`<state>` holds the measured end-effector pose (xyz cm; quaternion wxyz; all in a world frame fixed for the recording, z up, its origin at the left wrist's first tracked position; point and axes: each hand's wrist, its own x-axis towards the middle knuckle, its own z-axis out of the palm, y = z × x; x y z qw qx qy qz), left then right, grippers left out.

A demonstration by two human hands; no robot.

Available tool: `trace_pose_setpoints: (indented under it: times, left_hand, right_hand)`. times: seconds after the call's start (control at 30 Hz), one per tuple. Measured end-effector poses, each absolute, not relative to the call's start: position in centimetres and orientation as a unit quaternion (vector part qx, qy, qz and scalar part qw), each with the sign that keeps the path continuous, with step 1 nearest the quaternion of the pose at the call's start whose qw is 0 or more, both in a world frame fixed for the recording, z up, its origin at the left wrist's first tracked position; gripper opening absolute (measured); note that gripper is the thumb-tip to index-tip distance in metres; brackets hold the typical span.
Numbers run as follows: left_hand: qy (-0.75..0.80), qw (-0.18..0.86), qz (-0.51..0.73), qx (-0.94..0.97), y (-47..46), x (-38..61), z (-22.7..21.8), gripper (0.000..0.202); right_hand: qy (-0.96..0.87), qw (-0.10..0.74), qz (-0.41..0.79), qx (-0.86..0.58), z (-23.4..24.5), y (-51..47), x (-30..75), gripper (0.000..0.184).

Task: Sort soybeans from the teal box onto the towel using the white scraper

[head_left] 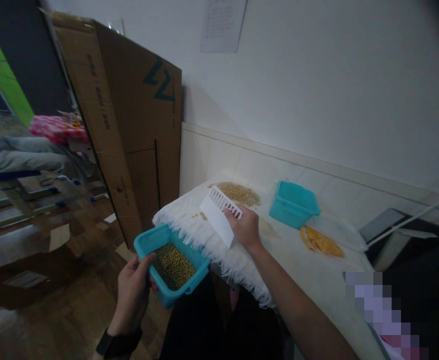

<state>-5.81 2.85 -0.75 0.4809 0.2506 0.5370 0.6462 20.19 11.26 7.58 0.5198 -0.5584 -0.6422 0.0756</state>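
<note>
White scraper [217, 220] in right hand [246, 229]

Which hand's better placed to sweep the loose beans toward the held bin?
Right, probably: the right hand holds the white scraper beside the bean pile; the left hand is occupied holding the teal bin.

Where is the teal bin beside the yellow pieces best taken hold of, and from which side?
Likely by the rim of the teal bin, reaching from the near side: it stands upright and open-topped, its front wall is free, and the room's wall is close behind.
</note>
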Motion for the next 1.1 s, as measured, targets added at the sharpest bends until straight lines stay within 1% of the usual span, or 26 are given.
trace_pose_setpoints:
  times: [0.27, 0.5, 0.87, 1.1]
  left_hand:
    - [0.545, 0.463, 0.649, 0.260, 2.85, -5.77, -0.09, 0.034]
    - [0.537, 0.476, 0.646, 0.261, 2.65, -5.56, -0.54, 0.030]
    - [0.538, 0.474, 0.647, 0.259, 2.69, -5.46, -0.30, 0.032]
    - [0.528, 0.482, 0.646, 0.269, 2.71, -5.79, -0.99, 0.030]
  right_hand:
    - [-0.658, 0.510, 0.088, -0.547, 7.71, 10.97, 20.25, 0.029]
    - [-0.664, 0.509, 0.107, -0.538, 7.97, 10.63, 19.88, 0.029]
    - [-0.666, 0.511, 0.095, -0.535, 7.97, 10.67, 19.69, 0.030]
    - [-0.650, 0.513, 0.091, -0.553, 7.75, 11.13, 19.71, 0.031]
